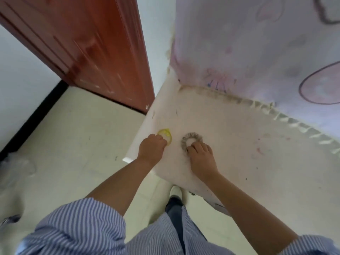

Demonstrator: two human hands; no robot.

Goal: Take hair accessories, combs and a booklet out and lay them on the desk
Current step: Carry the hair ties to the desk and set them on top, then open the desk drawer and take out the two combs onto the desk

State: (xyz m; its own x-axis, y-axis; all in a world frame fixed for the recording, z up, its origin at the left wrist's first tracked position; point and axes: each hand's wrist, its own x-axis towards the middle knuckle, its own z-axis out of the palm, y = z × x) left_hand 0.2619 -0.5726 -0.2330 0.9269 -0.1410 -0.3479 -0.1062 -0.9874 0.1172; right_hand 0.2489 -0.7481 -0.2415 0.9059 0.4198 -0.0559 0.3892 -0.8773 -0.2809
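Observation:
A yellow hair tie (166,134) lies near the left edge of the white desk (239,144). My left hand (151,149) rests against it, fingers curled over its near side. To its right lies a grey fuzzy scrunchie (191,138) flat on the desk. My right hand (200,151) has its fingertips on the scrunchie's near edge. Whether either hand pinches its ring or only touches it is blurred. No comb or booklet is in view.
A pale cloth with pink drawings and a fringe (257,52) hangs over the desk's back. A red-brown wooden door (92,43) stands at left. Crumpled clear plastic (16,172) lies on the floor at far left. My shoe (175,192) is under the desk edge.

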